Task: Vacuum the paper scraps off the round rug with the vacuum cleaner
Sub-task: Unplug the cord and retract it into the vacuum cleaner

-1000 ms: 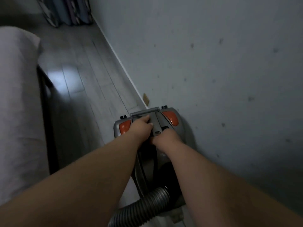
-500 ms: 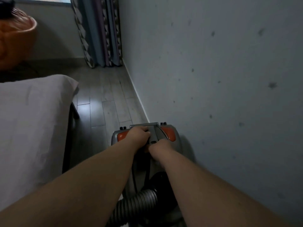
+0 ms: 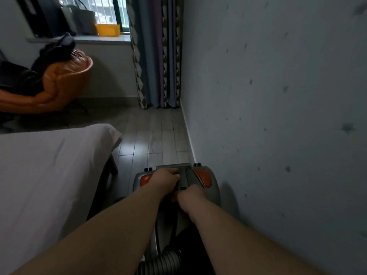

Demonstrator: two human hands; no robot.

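Fetching step, by the look of it. Down at 6 o'clock, gripping the vacuum (image 3: 214, 195) by its handle (image 3: 183, 181), left hand (image 3: 166, 176) and right hand (image 3: 189, 195) both curled round it, hard beside the wall (image 3: 278, 135) at 3. Next, likely: lift and carry to the rug, not in view, nor any scraps. Counting one vacuum, two orange buttons (image 3: 201, 176), one hose (image 3: 162, 262).

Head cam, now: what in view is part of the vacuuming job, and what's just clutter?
Job:
vacuum cleaner
hose
left hand and right hand, both gripping its top
round rug and paper scraps: not in view

Lying about:
bed
orange chair
curtain
yellow box on the sill
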